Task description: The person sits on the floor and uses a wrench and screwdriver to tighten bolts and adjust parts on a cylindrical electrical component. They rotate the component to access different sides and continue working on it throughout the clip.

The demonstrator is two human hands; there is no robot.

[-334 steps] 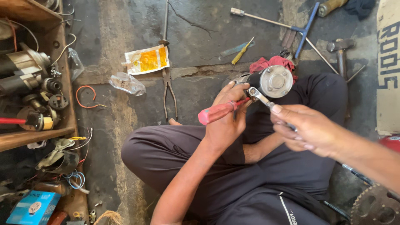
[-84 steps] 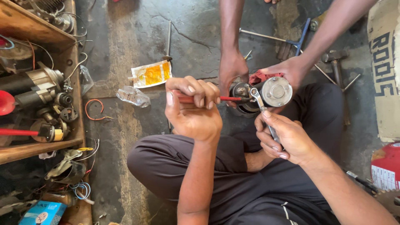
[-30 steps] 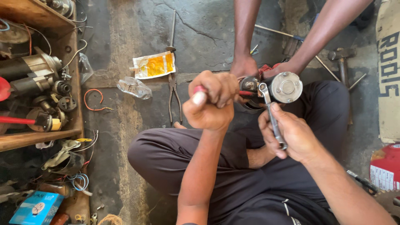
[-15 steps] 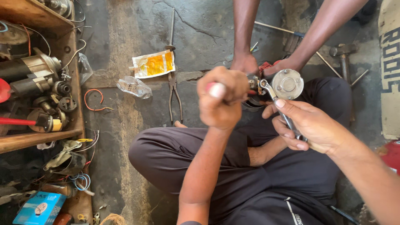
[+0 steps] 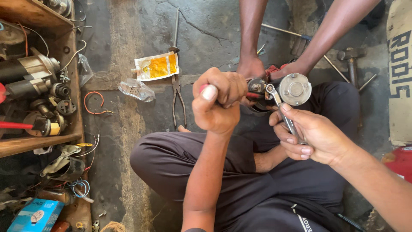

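My right hand (image 5: 315, 139) has slid down the spanner (image 5: 281, 107), still clamped; my left hand (image 5: 219, 101) at nine o'clock grips the red-handled screwdriver (image 5: 253, 95) against the motor (image 5: 294, 89).

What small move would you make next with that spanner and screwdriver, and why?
Probably a short swing of the spanner by the right hand while the left hand holds the red-handled screwdriver steady. The spanner's ring end sits on a fastener of the small motor, the screwdriver points into the same part, and another person's hands brace the motor from the far side.
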